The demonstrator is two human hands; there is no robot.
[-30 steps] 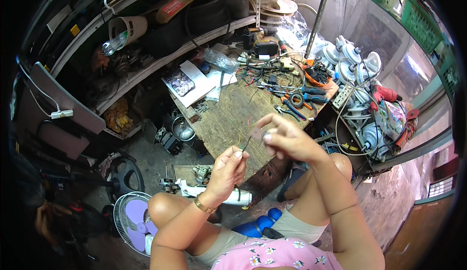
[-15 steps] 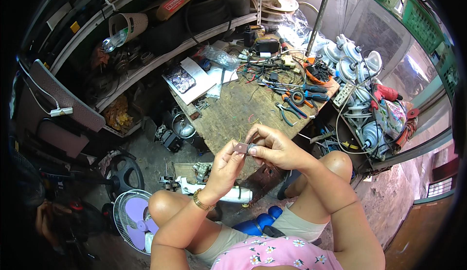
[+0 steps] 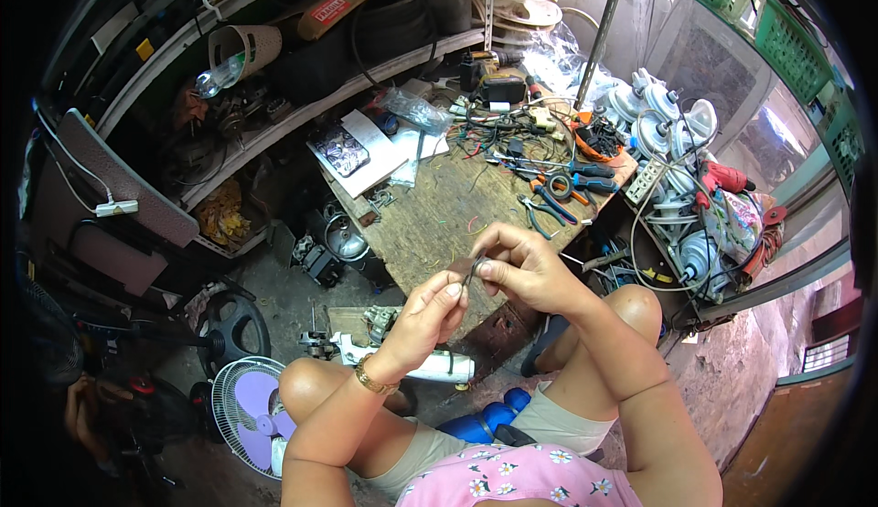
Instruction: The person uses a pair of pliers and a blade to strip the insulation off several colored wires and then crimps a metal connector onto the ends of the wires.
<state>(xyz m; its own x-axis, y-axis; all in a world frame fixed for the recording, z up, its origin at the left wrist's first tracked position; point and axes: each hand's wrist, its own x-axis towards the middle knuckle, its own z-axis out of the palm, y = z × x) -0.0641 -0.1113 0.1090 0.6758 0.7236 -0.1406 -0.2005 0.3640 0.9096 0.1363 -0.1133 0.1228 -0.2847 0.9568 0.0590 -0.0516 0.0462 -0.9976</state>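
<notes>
Counter (image 3: 430, 198) behind; frame centre, left hand (image 3: 428, 310) and right hand (image 3: 523, 277), fingertips pinched together, grip a dark strand (image 3: 472, 272).

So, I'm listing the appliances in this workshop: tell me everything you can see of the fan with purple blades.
The fan has a round guard of thin, whitish wires over light purple blades and a purple hub, plastic by their look. The blades look sharp, not smeared, so they seem still. It faces up toward the camera at the person's left. In this view the left knee and left forearm hide part of its right edge; contact cannot be told.
</notes>
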